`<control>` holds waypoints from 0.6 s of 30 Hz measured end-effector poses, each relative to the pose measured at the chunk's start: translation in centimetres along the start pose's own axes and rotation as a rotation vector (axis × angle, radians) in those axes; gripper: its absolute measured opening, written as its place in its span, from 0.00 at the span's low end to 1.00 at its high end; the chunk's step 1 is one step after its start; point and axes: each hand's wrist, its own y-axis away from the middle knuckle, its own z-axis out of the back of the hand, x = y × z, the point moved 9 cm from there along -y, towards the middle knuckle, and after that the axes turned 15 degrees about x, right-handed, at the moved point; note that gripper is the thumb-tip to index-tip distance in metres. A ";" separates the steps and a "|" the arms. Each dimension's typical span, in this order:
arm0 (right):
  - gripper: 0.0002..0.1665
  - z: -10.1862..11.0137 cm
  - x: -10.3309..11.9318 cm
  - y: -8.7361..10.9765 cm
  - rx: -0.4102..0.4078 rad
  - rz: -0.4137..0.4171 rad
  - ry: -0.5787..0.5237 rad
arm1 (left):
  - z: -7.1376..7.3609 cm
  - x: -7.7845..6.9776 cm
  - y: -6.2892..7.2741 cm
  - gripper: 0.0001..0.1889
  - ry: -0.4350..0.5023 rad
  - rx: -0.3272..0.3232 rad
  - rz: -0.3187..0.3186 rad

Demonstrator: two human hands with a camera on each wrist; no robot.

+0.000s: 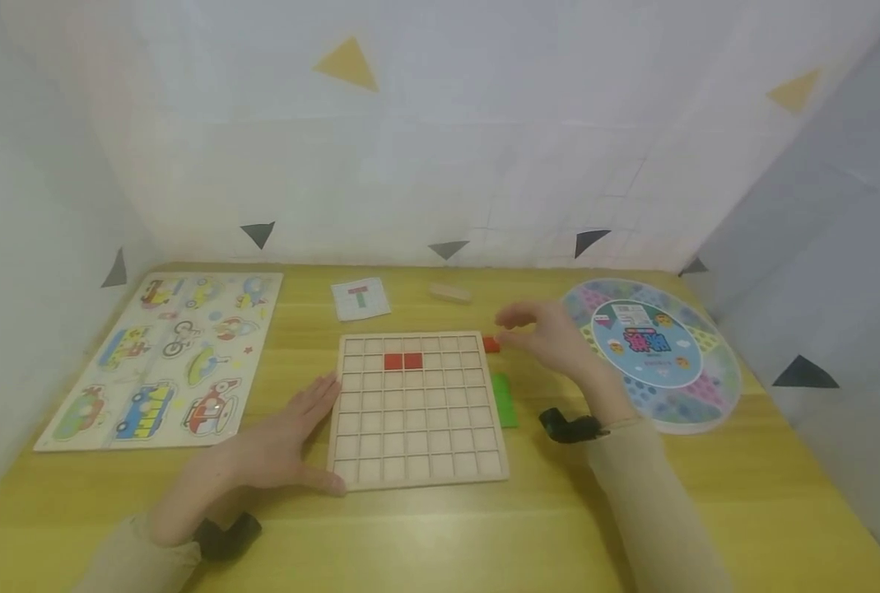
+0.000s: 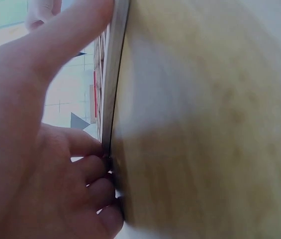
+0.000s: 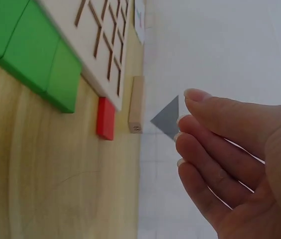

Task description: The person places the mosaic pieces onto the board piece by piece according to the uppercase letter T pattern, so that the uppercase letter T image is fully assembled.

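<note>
A light wooden grid board point(image 1: 417, 412) lies flat on the table, with two red squares point(image 1: 403, 361) side by side in its second row from the back. My left hand point(image 1: 280, 441) rests along the board's left edge, its fingers on the side and its thumb at the near left corner. Just off the board's far right corner lies a red block point(image 3: 106, 118). Close to it, my right hand point(image 1: 547, 336) is raised above the table, thumb and fingers apart and holding nothing. Several green blocks point(image 1: 505, 401) sit against the board's right edge.
Behind the board lie a pattern card point(image 1: 361, 299) with a red and green T and a small wooden bar point(image 1: 450, 292). A vehicle picture puzzle point(image 1: 165, 354) is at the left. On the right is a round colourful board point(image 1: 714, 354). White patterned cloth hangs behind the table.
</note>
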 end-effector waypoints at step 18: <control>0.18 -1.4 -2.9 -1.3 0.041 -0.024 -0.007 | 0.0 0.0 0.0 0.71 -0.013 -0.003 0.002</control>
